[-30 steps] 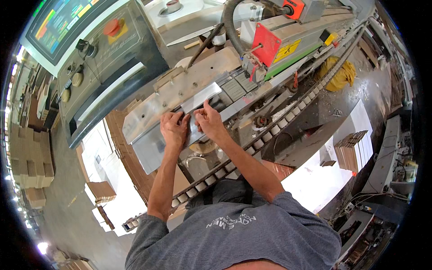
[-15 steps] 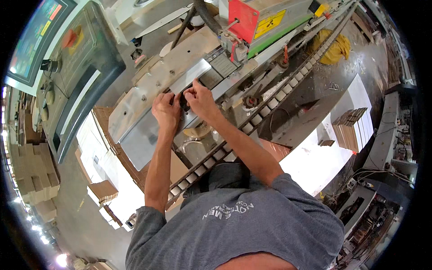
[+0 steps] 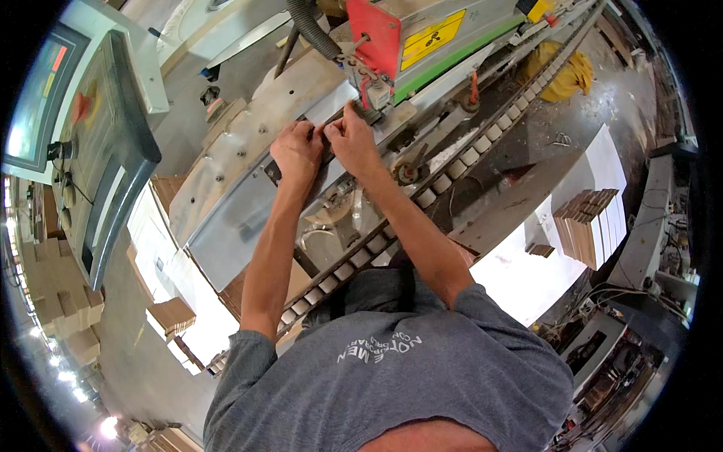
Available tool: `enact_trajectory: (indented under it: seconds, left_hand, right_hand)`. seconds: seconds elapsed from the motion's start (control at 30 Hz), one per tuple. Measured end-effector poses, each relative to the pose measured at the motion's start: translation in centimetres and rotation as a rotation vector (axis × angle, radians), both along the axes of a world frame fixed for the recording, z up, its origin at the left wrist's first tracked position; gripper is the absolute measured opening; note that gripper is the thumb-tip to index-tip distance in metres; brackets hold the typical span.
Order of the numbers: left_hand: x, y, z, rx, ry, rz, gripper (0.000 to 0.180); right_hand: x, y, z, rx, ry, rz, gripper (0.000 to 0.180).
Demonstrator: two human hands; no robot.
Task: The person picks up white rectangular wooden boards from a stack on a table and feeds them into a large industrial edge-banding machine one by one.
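Both my hands are close together at the edge of a metal machine bed with a bright sheet-metal plate [image 3: 233, 233]. My left hand [image 3: 297, 156] has its fingers bent and pinched at a dark gap along the plate's edge. Right beside it, my right hand [image 3: 352, 145] has its fingers curled, the index finger reaching toward the red-faced machine head [image 3: 374, 34]. A narrow dark strip or slot shows under the fingertips. Whatever lies between the fingers is too small and hidden to name.
A slanting track of white rollers [image 3: 360, 258] runs between me and the bed. At the left stands a control panel [image 3: 113, 151] with a screen. A ribbed hose [image 3: 312, 30] hangs by the machine head. Stacked cardboard [image 3: 584, 226] lies at the right, a yellow bag [image 3: 557, 71] beyond.
My hands have moved along the bed, up and to the right, nearer the red-faced head. The whole view has shifted, so the panel and bed appear farther left.
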State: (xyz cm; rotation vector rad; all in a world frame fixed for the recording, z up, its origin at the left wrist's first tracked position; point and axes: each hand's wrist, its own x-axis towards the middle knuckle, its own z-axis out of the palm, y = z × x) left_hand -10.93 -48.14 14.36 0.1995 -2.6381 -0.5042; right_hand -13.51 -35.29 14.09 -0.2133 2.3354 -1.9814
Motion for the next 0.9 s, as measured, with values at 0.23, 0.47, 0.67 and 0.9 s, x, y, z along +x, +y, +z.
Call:
enact_trajectory:
  seconds: [0.23,0.47,0.67,0.9]
  left_hand:
    - [-4.7,3.2,-0.5,0.1,0.058,-0.115,0.022]
    - [-2.8,3.0,1.3,0.331,-0.103,-0.165,0.031]
    - [7.3,-1.7,1.5,0.44,0.145,-0.143,0.015]
    - [9.3,2.6,1.8,0.488,0.145,-0.29,0.014]
  right_hand:
    - [5.4,5.2,2.6,-0.111,0.005,0.099,0.057]
    - [14.3,15.0,2.9,0.032,0.138,-0.113,0.045]
    - [19.3,33.1,3.0,0.643,0.12,-0.466,0.041]
    - [25.3,48.4,2.2,1.321,-0.118,-0.482,0.069]
